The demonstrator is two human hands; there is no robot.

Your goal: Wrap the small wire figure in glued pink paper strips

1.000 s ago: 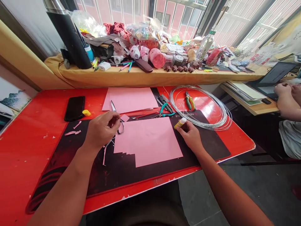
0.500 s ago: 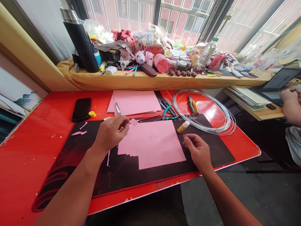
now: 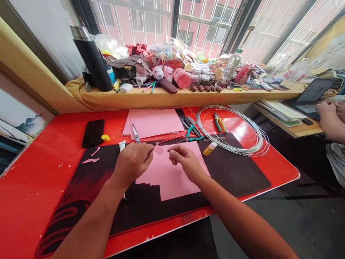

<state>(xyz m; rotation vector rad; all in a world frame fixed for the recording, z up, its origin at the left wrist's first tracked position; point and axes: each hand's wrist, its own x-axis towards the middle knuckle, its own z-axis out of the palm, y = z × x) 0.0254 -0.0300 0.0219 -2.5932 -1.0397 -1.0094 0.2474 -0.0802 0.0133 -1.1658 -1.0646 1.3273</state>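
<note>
A small pink paper piece is pinched at the fingertips of my left hand. Facing it, a short gap to the right, is my right hand. Its fingers are curled in, thumb close to forefinger; whether anything tiny is between them I cannot make out. Under both hands a large pink sheet with a stepped lower left edge lies on the dark mat. Scissors point away from me just beyond my left hand, their handles hidden by it. A yellow glue stick lies right of the sheet.
Behind lie a stack of pink paper, teal-handled pliers, a wire coil and green-yellow pliers. At left are a phone, a yellow cap and paper scraps. Another person's arm is at far right.
My right hand has come left and inward from beside the sheet to near the paper piece. My left hand has shifted slightly right, still pinching it. The view has tilted a little.
</note>
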